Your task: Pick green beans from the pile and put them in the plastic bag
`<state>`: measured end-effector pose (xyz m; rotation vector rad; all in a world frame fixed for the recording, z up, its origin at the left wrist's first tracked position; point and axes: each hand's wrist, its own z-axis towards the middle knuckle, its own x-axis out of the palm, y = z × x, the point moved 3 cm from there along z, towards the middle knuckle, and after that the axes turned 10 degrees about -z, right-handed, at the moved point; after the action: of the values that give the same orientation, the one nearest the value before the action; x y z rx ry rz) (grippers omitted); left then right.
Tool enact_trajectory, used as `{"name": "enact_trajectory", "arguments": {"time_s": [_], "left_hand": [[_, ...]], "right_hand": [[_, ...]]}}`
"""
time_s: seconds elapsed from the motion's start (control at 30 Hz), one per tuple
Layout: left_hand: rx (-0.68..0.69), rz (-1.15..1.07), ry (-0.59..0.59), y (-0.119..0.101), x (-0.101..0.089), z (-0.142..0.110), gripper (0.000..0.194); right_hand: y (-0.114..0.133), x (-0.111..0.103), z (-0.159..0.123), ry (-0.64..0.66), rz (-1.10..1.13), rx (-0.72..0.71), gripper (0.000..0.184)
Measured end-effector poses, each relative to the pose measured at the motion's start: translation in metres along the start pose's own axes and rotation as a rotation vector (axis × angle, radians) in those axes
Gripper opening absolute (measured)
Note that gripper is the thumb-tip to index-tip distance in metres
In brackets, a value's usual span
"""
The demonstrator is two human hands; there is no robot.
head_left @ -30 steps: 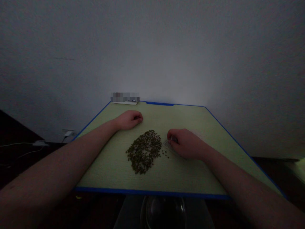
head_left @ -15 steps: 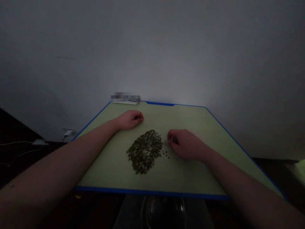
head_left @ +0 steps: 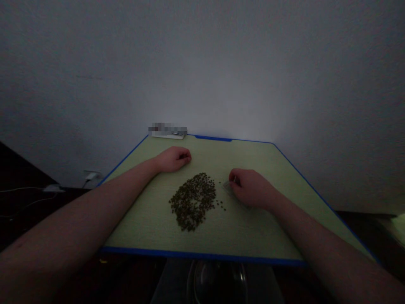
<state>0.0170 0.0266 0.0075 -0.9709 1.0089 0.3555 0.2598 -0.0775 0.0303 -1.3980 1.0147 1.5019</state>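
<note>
A flat heap of small, dark greenish-brown pieces (head_left: 186, 207), like seeds or beans, lies spread on the pale green table (head_left: 142, 228); their exact kind is too small to tell. Beyond the heap, my left hand (head_left: 174, 159) rests on the table with its fingers curled in; nothing shows in it. To the right of the heap, my right hand (head_left: 249, 187) pinches a clear, thin plastic item (head_left: 227, 185), perhaps a bag or a small box. My palm covers most of it. A few loose pieces (head_left: 220, 204) lie between the heap and this hand.
Blue edging (head_left: 202, 254) runs around the table. A white flat object (head_left: 167, 136), partly blurred, sits at the far left corner against the grey wall (head_left: 209, 67). Below the near edge is a round shiny object (head_left: 218, 280). A plug with cables (head_left: 91, 176) is at the left wall.
My right hand has shifted slightly right, away from the heap, with the clear plastic item. A loose piece now shows where the item was. My left hand stays in place.
</note>
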Motion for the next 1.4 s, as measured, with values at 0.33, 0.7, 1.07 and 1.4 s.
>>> {"name": "enact_trajectory", "arguments": {"time_s": [0.33,0.7,1.07,1.4], "left_hand": [[0.021,-0.004,-0.005,0.000,0.000,0.000,0.027],[0.011,0.012,-0.007,0.000,0.000,0.000,0.028],[0.019,0.026,-0.001,0.000,0.000,0.001,0.026],[0.028,0.012,-0.017,0.000,0.000,0.001,0.026]], "right_hand": [[-0.008,0.007,0.011,-0.057,-0.012,0.056,0.017],[0.000,0.005,0.020,-0.078,0.116,-0.154,0.021],[0.005,0.001,0.003,0.036,0.077,-0.016,0.012],[0.013,0.002,0.003,-0.001,0.115,-0.038,0.012]]}}
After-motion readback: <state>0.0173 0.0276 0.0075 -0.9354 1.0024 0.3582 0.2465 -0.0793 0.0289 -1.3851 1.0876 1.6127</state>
